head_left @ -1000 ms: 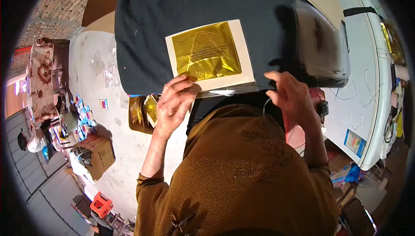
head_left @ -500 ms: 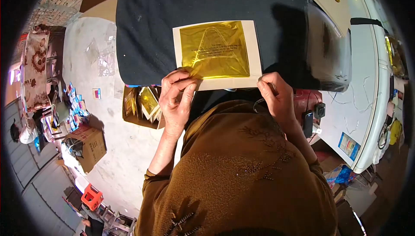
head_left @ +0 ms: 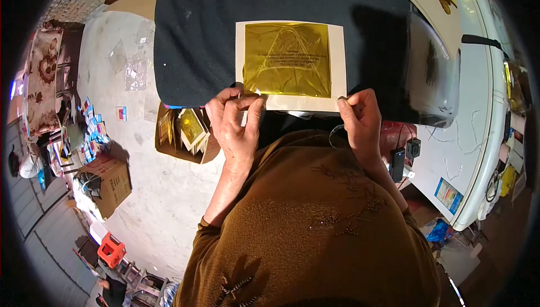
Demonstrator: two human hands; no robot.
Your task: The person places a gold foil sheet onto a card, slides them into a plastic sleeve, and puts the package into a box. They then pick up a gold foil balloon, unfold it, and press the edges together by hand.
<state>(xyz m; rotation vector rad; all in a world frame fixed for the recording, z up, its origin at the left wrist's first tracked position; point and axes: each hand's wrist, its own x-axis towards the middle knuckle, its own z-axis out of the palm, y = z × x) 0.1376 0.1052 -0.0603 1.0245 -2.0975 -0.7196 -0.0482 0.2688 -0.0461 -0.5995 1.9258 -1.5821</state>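
Note:
A pale card [head_left: 338, 62] lies on the dark cloth [head_left: 197, 42], with a shiny yellow film packet [head_left: 287, 76] on it. Faint printed text and a triangular outline show on the packet. My left hand [head_left: 235, 121] pinches the card's lower left corner, fingers curled by the packet's edge. The lower right corner is between the thumb and fingers of my right hand [head_left: 360, 117].
An open cardboard box [head_left: 163, 145] with yellow packets stands below the cloth's left edge. Clear plastic [head_left: 430, 70] lies at the right, near a white surface [head_left: 472, 121]. A closed carton [head_left: 112, 186] and a red stool [head_left: 111, 251] are on the left.
The card and packet have shifted slightly right and up and now lie straighter. Both hands still hold the lower corners.

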